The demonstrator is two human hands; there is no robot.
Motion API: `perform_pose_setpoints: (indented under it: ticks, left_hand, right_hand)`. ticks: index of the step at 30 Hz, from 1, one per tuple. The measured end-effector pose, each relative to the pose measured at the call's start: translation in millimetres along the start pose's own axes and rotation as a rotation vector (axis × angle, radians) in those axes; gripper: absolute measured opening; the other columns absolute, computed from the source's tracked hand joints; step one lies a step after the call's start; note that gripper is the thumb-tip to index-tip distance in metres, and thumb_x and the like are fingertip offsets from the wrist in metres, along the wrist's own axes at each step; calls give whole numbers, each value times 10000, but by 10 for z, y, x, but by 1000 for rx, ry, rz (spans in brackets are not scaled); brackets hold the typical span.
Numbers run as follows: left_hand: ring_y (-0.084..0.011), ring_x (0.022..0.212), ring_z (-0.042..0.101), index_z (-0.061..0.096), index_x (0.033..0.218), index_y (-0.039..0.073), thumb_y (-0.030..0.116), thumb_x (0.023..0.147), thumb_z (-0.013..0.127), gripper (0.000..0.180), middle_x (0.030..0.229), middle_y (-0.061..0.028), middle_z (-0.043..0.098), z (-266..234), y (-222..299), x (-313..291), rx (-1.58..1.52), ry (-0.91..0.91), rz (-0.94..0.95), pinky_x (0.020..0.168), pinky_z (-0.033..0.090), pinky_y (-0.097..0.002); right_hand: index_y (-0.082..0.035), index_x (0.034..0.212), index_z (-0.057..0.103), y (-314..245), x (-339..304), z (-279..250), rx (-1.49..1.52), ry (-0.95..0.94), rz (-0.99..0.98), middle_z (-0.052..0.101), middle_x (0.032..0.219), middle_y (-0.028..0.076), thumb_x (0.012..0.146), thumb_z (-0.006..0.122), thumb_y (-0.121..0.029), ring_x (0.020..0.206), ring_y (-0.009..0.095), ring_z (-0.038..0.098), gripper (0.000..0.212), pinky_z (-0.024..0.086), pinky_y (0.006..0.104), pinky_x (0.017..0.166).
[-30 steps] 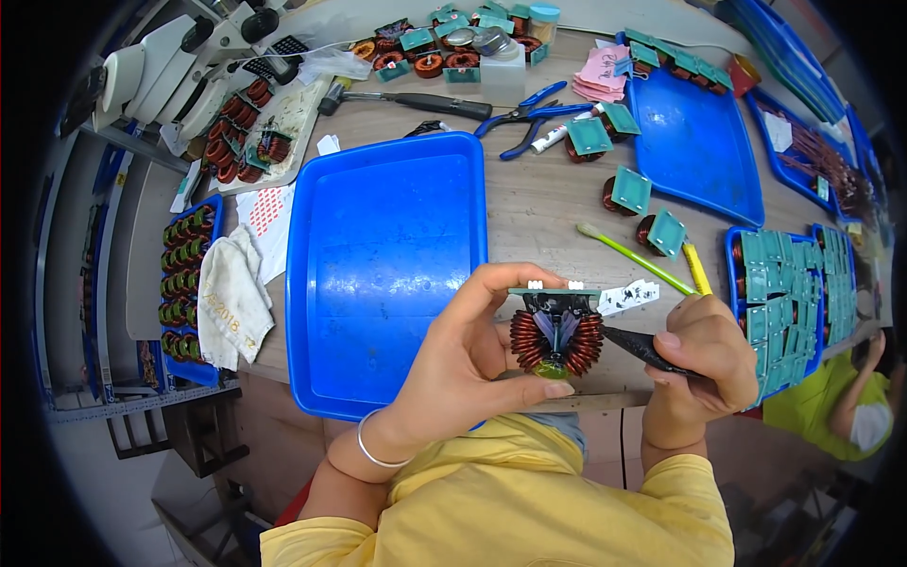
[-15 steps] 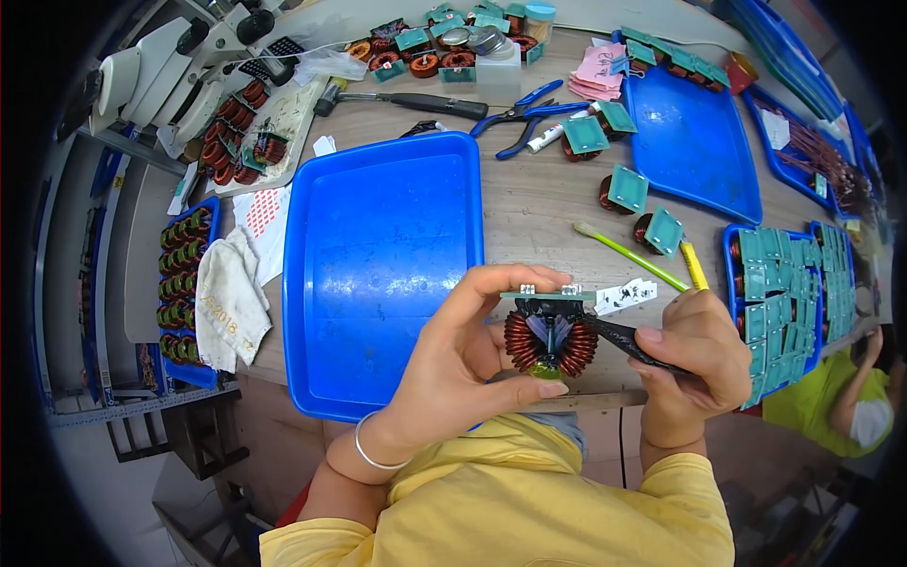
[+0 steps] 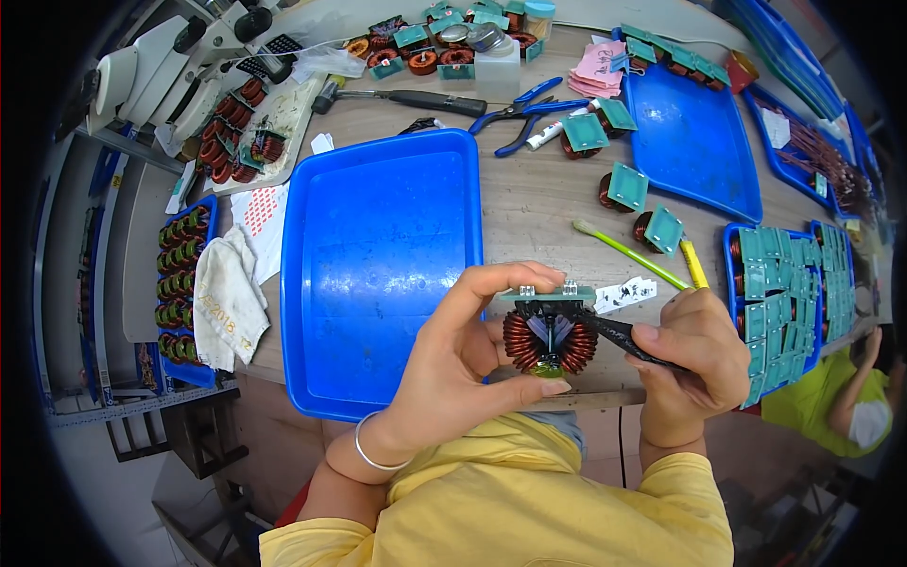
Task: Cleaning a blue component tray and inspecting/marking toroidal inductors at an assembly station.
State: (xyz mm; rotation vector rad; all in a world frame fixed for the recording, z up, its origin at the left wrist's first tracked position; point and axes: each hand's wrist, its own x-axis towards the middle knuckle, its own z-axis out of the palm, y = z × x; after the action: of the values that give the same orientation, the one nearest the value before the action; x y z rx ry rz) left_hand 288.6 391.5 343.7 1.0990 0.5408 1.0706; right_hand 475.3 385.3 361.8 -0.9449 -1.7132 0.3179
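Note:
Between thumb and fingers, my left hand [image 3: 449, 364] grips a toroidal coil [image 3: 576, 342] wound with dark copper wire. A green circuit board [image 3: 543, 295] sits on top of the coil with small clear parts on its upper face, and black material lies just under the board. My right hand [image 3: 699, 350] is closed around a black tapered tool [image 3: 624, 335], whose exact kind I cannot make out. The tool's tip touches or nearly touches the coil's right side, just beneath the board. A white paper strip [image 3: 625, 295] lies behind the tool.
A blue tray [image 3: 383, 246] stands left of my hands. Beyond lie blue pliers [image 3: 529, 115], a hammer [image 3: 416, 100] and several board-topped coils [image 3: 627, 187]. A green brush [image 3: 633, 257] rests near my right hand. Filled blue trays [image 3: 777, 302] stand at right, near another person's arm [image 3: 855, 383].
Very little differs. The view has shifted slightly, and both hands keep their holds on the coil and the black tool.

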Motion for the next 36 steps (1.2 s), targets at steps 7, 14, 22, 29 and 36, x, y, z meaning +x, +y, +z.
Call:
perform_pose_setpoints:
  ticks: [7, 14, 22, 29, 36]
  left_hand:
    - [-197, 1177, 403, 400, 1197, 22, -154, 642, 676, 645, 1263, -131, 365, -6, 5, -2, 5, -2, 1, 930, 460, -335]
    - [-192, 1168, 411, 400, 1199, 23, -161, 642, 670, 646, 1264, -130, 364, -14, -13, -2, 4, 1, 8, 925, 462, -335]
    - [-198, 1162, 415, 398, 1200, 25, -169, 639, 663, 650, 1262, -131, 364, -11, -14, -5, 7, -1, 14, 924, 461, -335]
    - [-200, 1148, 434, 397, 1203, 32, -176, 638, 657, 656, 1268, -132, 356, -16, -23, -8, 4, -1, 16, 917, 468, -333]
    - [-205, 1146, 439, 389, 1207, 34, -178, 641, 653, 659, 1274, -124, 349, -17, -14, -18, 7, -1, 19, 920, 470, -330]
  right_hand:
    - [-29, 722, 634, -9, 1, -5, 4, -10, -1, 512, 571, 30, 569, 756, -80, 534, 168, 448, 203, 342, 276, 508]
    - [-29, 711, 636, -2, 3, 3, -34, 3, 16, 509, 562, 35, 564, 754, -86, 532, 173, 454, 197, 347, 278, 510]
    - [-36, 810, 677, 51, 49, -49, 18, -57, -66, 574, 603, 37, 575, 751, -22, 502, 164, 495, 248, 357, 253, 453]
    - [-30, 800, 675, 67, 43, -38, 20, -43, -77, 571, 597, 40, 564, 745, -18, 495, 165, 487, 247, 358, 259, 460]
    - [-24, 795, 673, 65, 51, -24, 32, -42, -101, 563, 583, 39, 554, 743, -6, 486, 162, 476, 252, 349, 259, 455]
